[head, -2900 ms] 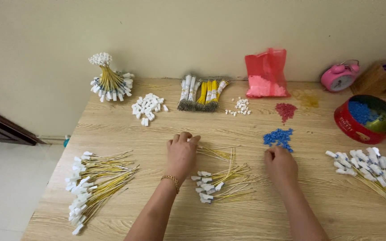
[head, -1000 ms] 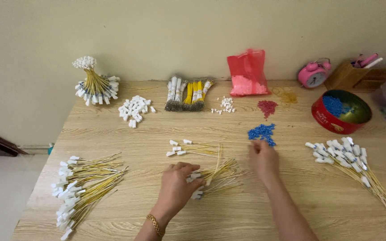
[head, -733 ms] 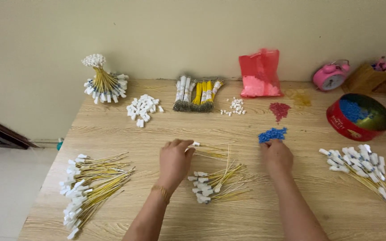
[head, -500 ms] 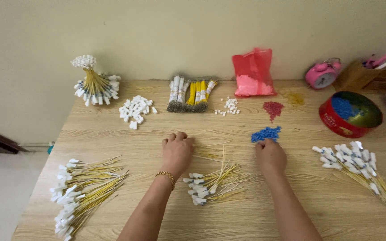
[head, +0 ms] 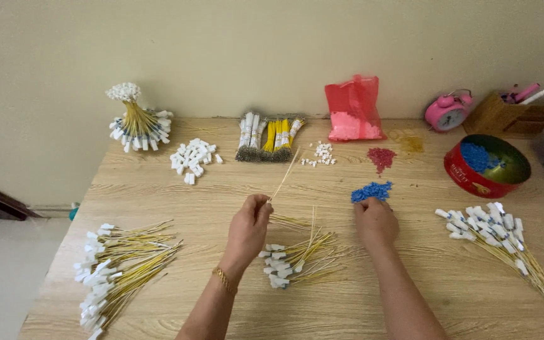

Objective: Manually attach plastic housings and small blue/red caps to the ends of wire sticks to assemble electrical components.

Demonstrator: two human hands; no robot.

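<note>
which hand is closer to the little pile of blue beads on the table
Right. The right hand rests just below the blue bead pile, nearly touching it; the left hand is farther off to its left, pinching a yellow wire.

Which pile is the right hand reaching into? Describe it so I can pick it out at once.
Start at the round red tin near the wooden table's right edge, then look left. The right hand rests just below a small heap of blue beads. The darker red heap lies farther back; only this one is blue.
</note>
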